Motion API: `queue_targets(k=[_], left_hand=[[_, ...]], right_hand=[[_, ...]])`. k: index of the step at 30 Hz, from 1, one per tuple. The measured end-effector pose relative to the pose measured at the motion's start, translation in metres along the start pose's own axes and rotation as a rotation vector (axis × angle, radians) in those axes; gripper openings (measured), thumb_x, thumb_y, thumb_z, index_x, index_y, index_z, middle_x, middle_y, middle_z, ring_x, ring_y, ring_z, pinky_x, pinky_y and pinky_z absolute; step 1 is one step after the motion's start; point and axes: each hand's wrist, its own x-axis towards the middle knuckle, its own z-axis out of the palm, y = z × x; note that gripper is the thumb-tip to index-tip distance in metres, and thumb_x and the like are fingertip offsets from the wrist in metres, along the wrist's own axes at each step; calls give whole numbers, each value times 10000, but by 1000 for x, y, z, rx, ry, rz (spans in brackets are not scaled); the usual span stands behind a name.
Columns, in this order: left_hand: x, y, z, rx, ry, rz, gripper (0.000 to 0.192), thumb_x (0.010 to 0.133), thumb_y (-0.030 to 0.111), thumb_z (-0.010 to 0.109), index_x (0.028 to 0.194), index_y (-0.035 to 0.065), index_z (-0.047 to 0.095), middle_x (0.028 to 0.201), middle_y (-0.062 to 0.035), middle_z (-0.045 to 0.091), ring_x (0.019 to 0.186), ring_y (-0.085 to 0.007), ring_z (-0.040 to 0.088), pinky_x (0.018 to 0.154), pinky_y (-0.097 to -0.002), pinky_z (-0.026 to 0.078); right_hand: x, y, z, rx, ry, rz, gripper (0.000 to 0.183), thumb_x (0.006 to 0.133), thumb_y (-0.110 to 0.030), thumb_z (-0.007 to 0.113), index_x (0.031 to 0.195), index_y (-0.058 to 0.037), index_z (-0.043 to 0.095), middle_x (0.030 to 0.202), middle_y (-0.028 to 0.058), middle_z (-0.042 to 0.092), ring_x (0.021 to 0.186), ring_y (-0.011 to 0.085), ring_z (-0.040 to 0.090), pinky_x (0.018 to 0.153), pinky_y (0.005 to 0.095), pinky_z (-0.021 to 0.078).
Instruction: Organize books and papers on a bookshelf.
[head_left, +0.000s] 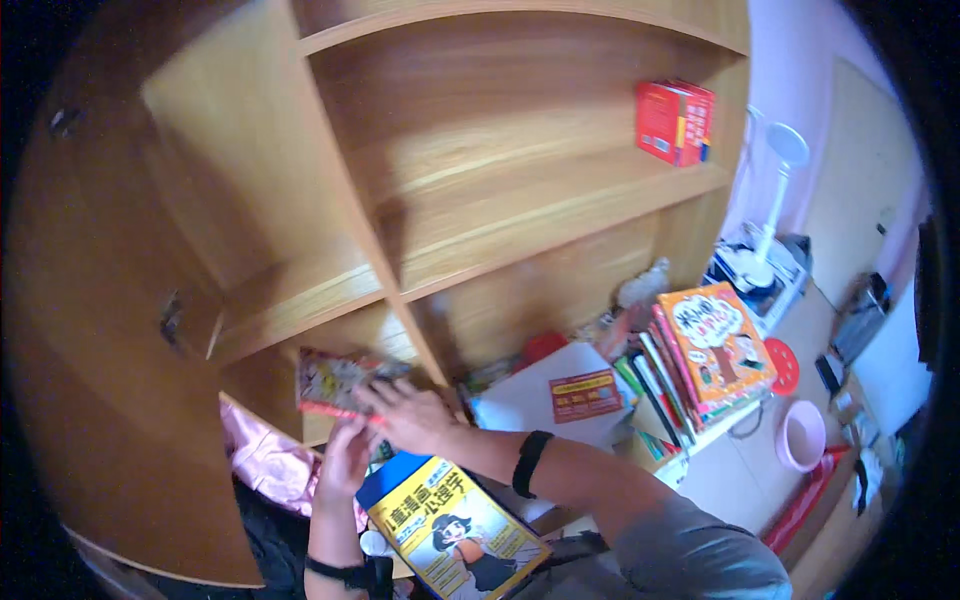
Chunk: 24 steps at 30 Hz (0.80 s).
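A colourful picture-covered book (330, 382) with a red edge is between my hands, at the opening of the lower left shelf compartment. My left hand (349, 457) grips its near red edge from below. My right hand (409, 412) lies over its right part, fingers bent onto the cover and hiding some of it. Just below my hands a yellow and blue comic book (465, 525) lies face up, a cartoon girl on its cover. What supports that book is mostly hidden.
The wooden bookcase (517, 150) rises ahead, with red books (667, 124) upright on its right shelf. Its brown door (127, 375) stands ajar at left. To the right are stacked books (716, 345), a white lamp (780, 172) and a pink bucket (801, 435). Pink cloth (274, 457) hangs lower left.
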Motion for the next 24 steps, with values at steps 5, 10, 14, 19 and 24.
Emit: queue_targets(k=[5, 10, 14, 19, 24], left_hand=[[-41, -7, 49, -4, 361, 94, 467, 930, 333, 564, 1310, 73, 487, 1269, -72, 560, 1194, -210, 510, 975, -385, 428], [-76, -3, 68, -123, 292, 112, 493, 945, 346, 518, 1330, 47, 445, 1300, -108, 529, 1189, -232, 515, 984, -402, 427], [-103, 16, 131, -111, 85, 127, 529, 935, 323, 505, 1360, 26, 402, 1318, -127, 514, 1190, -245, 515, 1007, -408, 411], [-98, 8, 200, 105, 69, 24, 589, 877, 188, 603, 1381, 10, 355, 1306, -153, 511, 1175, -265, 529, 978, -403, 446], [-55, -41, 336, 108, -189, 88, 608, 846, 57, 622, 1386, 32, 344, 1262, -138, 545, 1111, -251, 571, 938, -375, 475]], right_hand=[[-39, -17, -17, 154, 76, -243, 627, 827, -441, 592, 1303, -51, 468, 1383, 186, 414, 1287, 348, 372, 1044, 493, 323], [-70, -23, -63, 330, 164, -382, 715, 750, -406, 682, 1321, -49, 440, 1416, 188, 374, 1353, 341, 301, 1111, 505, 219], [-111, -20, -136, 440, 345, -334, 595, 811, -316, 658, 1299, -39, 459, 1401, 184, 392, 1327, 344, 345, 1099, 498, 272], [-236, 32, -252, 330, 580, -20, 536, 821, -191, 656, 1303, -43, 473, 1322, 198, 450, 1264, 384, 408, 1045, 475, 327], [-385, 84, -336, 75, 834, 415, 399, 803, -98, 634, 1185, -21, 545, 1279, 200, 505, 1230, 369, 446, 1034, 454, 334]])
